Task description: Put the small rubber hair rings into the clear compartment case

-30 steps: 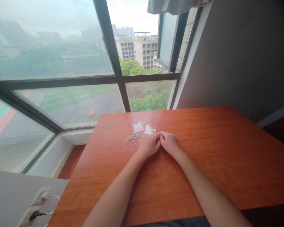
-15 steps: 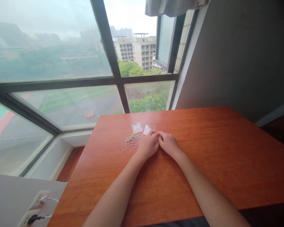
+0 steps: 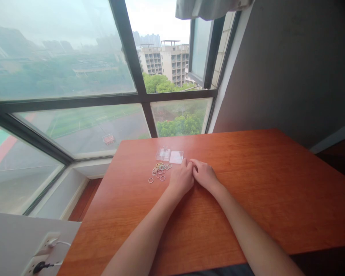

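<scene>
My left hand and my right hand meet at the fingertips over the middle of the table. Both have their fingers curled inward, and whatever they may hold is hidden behind them. Just beyond my left hand lies a clear plastic box, opened flat, its lid beside its other half. To the left of my left hand is a loose pile of small rings in pale, yellowish and greenish tones. One separate ring lies at the pile's near left.
The reddish-brown wooden table reaches to a window frame at the back. A grey wall stands on the right. Plugs sit in a wall socket at the lower left.
The clear plastic box has shifted slightly left and turned, and now lies straighter. My hands stay together in nearly the same place. The rings have not visibly moved.
</scene>
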Demonstrator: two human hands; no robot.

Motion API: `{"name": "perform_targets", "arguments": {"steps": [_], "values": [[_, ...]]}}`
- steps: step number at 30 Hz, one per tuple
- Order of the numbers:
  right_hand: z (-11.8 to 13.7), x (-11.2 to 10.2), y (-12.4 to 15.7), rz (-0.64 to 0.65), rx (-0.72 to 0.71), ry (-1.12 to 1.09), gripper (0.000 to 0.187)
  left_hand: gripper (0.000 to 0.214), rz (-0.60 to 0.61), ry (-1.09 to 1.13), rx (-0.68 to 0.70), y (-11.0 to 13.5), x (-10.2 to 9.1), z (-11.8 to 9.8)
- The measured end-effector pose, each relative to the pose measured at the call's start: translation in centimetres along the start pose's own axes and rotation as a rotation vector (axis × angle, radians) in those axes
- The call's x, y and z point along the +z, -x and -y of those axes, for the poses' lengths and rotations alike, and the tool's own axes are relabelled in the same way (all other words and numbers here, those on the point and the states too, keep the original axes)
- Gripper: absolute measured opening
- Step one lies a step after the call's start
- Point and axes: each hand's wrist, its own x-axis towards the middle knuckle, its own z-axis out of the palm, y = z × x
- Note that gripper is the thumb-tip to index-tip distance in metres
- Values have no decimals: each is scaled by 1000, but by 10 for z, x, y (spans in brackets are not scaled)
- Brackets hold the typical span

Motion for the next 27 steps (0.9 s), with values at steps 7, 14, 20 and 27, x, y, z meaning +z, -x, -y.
{"name": "perform_targets", "arguments": {"steps": [7, 14, 20, 27], "values": [[0, -1, 0, 12, -1, -16, 32, 32, -8, 45, 79, -1, -1, 5], [1, -3, 0, 44, 9, -14, 30, 33, 20, 124, 83, -1, -5, 8], [-1, 0, 0, 50, 10, -11, 30, 31, 35, 111, 74, -2, -5, 9], [-1, 0, -1, 42, 8, -6, 28, 28, 17, 83, 80, -2, -7, 9]]}}
